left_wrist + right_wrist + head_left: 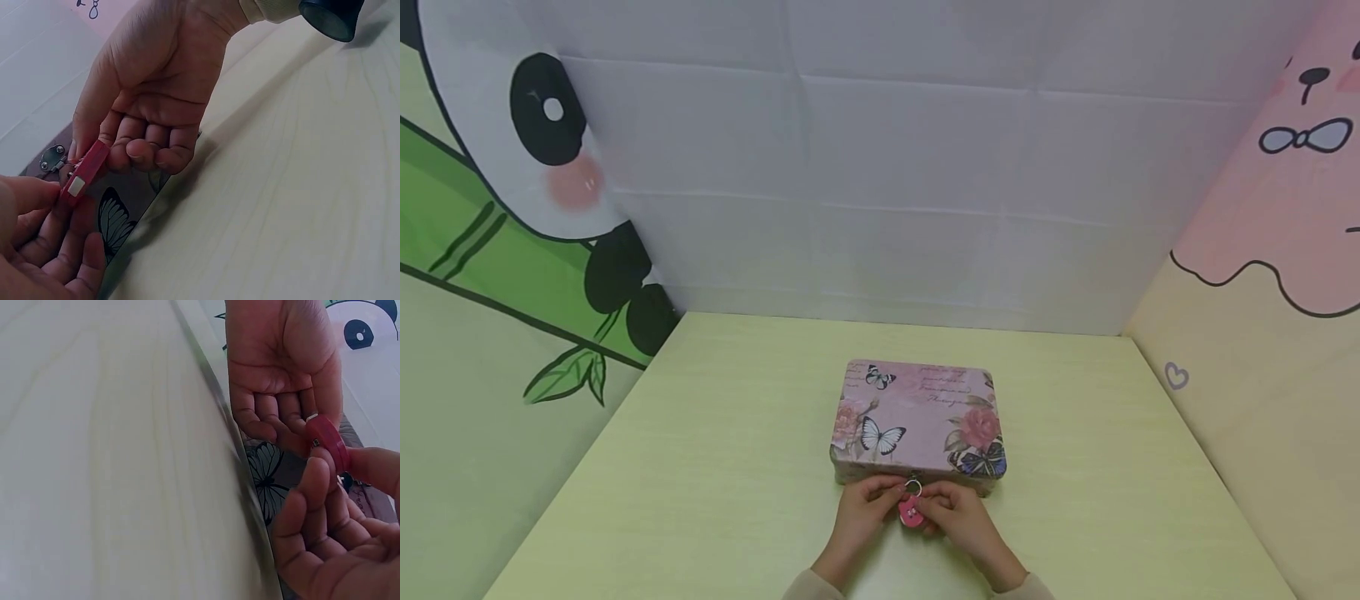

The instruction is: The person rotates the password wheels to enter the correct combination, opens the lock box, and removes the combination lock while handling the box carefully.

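A small red round padlock (912, 512) with a silver shackle is held upright at the front side of a pink tin box (917, 417) with butterflies and roses on its lid. My left hand (867, 510) pinches the padlock's left edge between thumb and fingers. From the other side my right hand (958, 515) grips it, thumb on its face. In the left wrist view, a metal clasp (53, 157) on the box shows beside the padlock (86, 172). Whether the shackle passes through the clasp, I cannot tell. The right wrist view shows the padlock (328, 442) edge-on between both hands' fingertips.
The box stands on a pale wood-grain table (722, 467). A white sheet (910, 183) hangs behind the table. Walls with cartoon pictures flank it, a panda (512, 125) at left and a pink figure (1292, 200) at right.
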Demonstrator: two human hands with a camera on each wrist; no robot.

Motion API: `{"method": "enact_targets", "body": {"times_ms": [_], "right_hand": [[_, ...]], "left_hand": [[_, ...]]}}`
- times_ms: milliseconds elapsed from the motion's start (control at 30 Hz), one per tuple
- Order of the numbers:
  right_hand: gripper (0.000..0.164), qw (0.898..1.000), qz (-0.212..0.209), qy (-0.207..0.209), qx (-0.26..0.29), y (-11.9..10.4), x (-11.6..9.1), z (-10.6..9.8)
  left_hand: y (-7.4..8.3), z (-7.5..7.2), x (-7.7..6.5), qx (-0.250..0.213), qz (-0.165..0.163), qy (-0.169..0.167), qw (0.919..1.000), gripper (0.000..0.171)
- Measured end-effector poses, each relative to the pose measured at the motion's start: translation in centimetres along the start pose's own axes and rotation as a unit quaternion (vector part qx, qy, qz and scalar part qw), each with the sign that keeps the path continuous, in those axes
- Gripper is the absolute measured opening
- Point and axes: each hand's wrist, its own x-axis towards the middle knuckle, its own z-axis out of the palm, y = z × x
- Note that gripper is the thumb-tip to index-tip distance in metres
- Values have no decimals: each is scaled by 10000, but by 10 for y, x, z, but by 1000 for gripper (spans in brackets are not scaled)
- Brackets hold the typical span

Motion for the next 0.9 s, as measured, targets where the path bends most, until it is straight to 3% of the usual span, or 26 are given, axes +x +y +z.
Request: {"method": "enact_targets", "body": {"times_ms": [367, 900], "right_hand": [[21, 9994, 157, -18, 308, 2, 0, -1], [21, 9984, 74, -18, 564, 2, -6, -5]], "left_hand": [[2, 0, -1, 25, -2, 48, 10000, 23], [4, -1, -2, 33, -51, 146, 9999, 22]]}}
